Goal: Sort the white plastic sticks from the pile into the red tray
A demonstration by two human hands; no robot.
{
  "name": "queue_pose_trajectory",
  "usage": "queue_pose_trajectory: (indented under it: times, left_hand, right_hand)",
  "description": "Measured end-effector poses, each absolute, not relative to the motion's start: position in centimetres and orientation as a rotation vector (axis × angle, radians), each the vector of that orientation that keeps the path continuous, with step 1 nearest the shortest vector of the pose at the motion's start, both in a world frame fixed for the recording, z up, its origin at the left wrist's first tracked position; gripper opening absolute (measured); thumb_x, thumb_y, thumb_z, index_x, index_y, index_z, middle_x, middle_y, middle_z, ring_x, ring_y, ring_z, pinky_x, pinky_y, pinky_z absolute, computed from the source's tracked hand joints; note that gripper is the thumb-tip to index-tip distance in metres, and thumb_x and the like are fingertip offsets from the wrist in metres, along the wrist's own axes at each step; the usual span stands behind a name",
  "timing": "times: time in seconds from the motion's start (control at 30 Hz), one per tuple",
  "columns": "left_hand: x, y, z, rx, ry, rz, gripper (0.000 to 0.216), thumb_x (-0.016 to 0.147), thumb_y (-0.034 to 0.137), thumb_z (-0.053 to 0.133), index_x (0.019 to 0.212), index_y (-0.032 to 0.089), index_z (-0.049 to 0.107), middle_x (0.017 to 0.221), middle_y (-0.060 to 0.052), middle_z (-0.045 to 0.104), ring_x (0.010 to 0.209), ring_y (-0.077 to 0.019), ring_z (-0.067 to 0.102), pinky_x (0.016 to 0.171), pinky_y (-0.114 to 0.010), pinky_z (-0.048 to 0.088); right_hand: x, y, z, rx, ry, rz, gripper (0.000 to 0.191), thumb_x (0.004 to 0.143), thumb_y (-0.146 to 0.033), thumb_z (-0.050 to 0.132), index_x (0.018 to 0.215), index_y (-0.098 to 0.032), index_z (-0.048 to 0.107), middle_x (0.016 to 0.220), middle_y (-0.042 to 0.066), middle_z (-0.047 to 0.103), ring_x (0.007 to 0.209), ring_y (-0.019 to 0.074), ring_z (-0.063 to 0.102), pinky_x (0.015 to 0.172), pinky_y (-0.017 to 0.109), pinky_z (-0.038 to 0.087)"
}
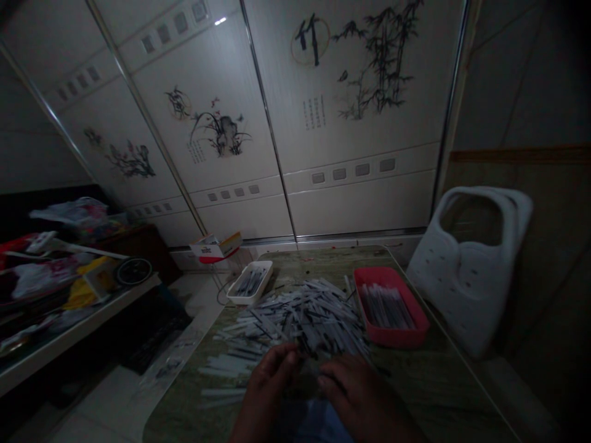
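Note:
My left hand (pixel 274 378) is closed, thumb and forefinger pinched together at the near edge of a pile of thin sticks (pixel 318 314). These sticks are whitish and dark, perhaps pen parts or slim plastic tubes. Opposite it, my right hand (pixel 353 391) is also closed, its fingers curled and the thumb pressed in. Whatever the fingers of either hand hold is too dark and blurred to make out. Similar pale sticks lie bundled in a pink tray (pixel 399 337) to the right. A white tray (pixel 242 300) behind the pile contains darker sticks.
The sticks and trays rest on a green wood-grain table (pixel 184 406). A white folding chair or stool (pixel 466 277) leans at the right. A small box (pixel 217 247) on a red stool stands behind. At left is a cluttered bench (pixel 83 314); sliding doors (pixel 360 203) close off the back.

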State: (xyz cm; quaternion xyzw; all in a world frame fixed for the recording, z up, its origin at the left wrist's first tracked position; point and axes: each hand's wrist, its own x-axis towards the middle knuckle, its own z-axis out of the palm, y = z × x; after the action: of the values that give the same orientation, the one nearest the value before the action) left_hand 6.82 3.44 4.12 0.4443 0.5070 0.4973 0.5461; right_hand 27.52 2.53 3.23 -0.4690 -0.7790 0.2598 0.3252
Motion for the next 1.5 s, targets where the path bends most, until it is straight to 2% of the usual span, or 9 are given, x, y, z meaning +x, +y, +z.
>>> queue_pose_trajectory:
  times: [0.1,0.17,0.4,0.63,0.73,0.87,1.07,1.3,1.5]
  left_hand:
    - [7.4,3.5,4.1,1.067,1.231,1.193,0.034,0.082,0.051,0.076,0.081,0.019,0.066,0.069,0.004,0.056,0.063,-0.0121,0.048,0.061,-0.024,0.038]
    - [7.5,3.5,4.2,1.120,1.270,1.165,0.037,0.079,0.051,0.079,0.073,0.018,0.064,0.065,0.004,0.052,0.062,-0.0116,0.045,0.060,-0.023,0.037]
    - [7.1,3.5,4.8,1.169,1.242,1.087,0.036,0.083,0.049,0.074,0.105,0.021,0.075,0.102,-0.006,0.073,0.092,-0.0212,0.061,0.081,-0.029,0.046]
    - [8.3,3.5,5.4,1.098,1.288,1.202,0.039,0.076,0.054,0.080,0.073,0.020,0.062,0.065,0.004,0.051,0.062,-0.0124,0.044,0.060,-0.024,0.037]
    - [8.2,3.1,5.9,1.140,1.298,1.167,0.035,0.074,0.051,0.081,0.076,0.019,0.068,0.071,0.001,0.059,0.069,-0.0143,0.049,0.066,-0.025,0.040]
    - [8.3,2.9,5.8,1.089,1.271,1.152,0.039,0.074,0.051,0.081,0.096,0.020,0.074,0.090,-0.004,0.070,0.080,-0.0180,0.058,0.072,-0.027,0.045]
    - [8.4,3.3,4.7,1.043,1.286,1.225,0.039,0.072,0.053,0.083,0.075,0.018,0.065,0.065,0.004,0.054,0.060,-0.0119,0.046,0.059,-0.023,0.037]
    - [8.5,3.5,4.9,0.999,1.207,1.159,0.044,0.073,0.051,0.083,0.103,0.020,0.073,0.090,-0.003,0.069,0.073,-0.0158,0.058,0.067,-0.027,0.046]
    - [8.8,3.8,4.6,0.995,1.288,1.202,0.039,0.070,0.052,0.085,0.073,0.019,0.064,0.062,0.006,0.052,0.057,-0.0099,0.043,0.057,-0.023,0.036]
  right_hand:
    - [27.5,2.5,3.3,-1.234,-2.076,0.657,0.018,0.101,-0.028,0.052,0.100,-0.027,0.070,0.097,0.001,0.071,0.095,0.0202,0.063,0.083,0.031,0.040]
    - [27.5,2.4,3.3,-1.230,-2.086,0.655,0.019,0.102,-0.028,0.051,0.097,-0.026,0.070,0.097,0.001,0.071,0.094,0.0203,0.062,0.082,0.031,0.040]
    - [27.5,2.5,3.5,-1.262,-2.029,0.744,0.027,0.104,-0.033,0.046,0.100,-0.026,0.072,0.097,0.002,0.071,0.095,0.0198,0.063,0.082,0.031,0.042]
    - [27.3,2.4,3.3,-1.239,-2.066,0.683,0.027,0.104,-0.033,0.046,0.101,-0.026,0.072,0.096,0.003,0.072,0.094,0.0208,0.064,0.083,0.031,0.043]
    - [27.4,2.3,3.2,-1.236,-2.054,0.697,0.027,0.104,-0.033,0.045,0.102,-0.026,0.071,0.098,0.003,0.072,0.095,0.0204,0.064,0.084,0.031,0.043]
    - [27.4,2.4,3.2,-1.236,-2.036,0.720,0.025,0.104,-0.033,0.046,0.104,-0.027,0.070,0.100,0.002,0.071,0.097,0.0197,0.064,0.084,0.030,0.043]
    - [27.2,2.7,2.6,-1.239,-2.054,0.697,0.027,0.104,-0.034,0.045,0.102,-0.025,0.070,0.098,0.003,0.071,0.096,0.0202,0.064,0.085,0.031,0.043]
    - [27.3,2.6,2.4,-1.236,-1.974,0.776,0.031,0.105,-0.040,0.042,0.104,-0.026,0.070,0.100,0.004,0.070,0.093,0.0185,0.064,0.081,0.028,0.045]
    - [27.2,2.5,2.5,-1.235,-2.006,0.771,0.032,0.105,-0.039,0.042,0.101,-0.025,0.070,0.099,0.004,0.070,0.093,0.0189,0.064,0.081,0.029,0.045]
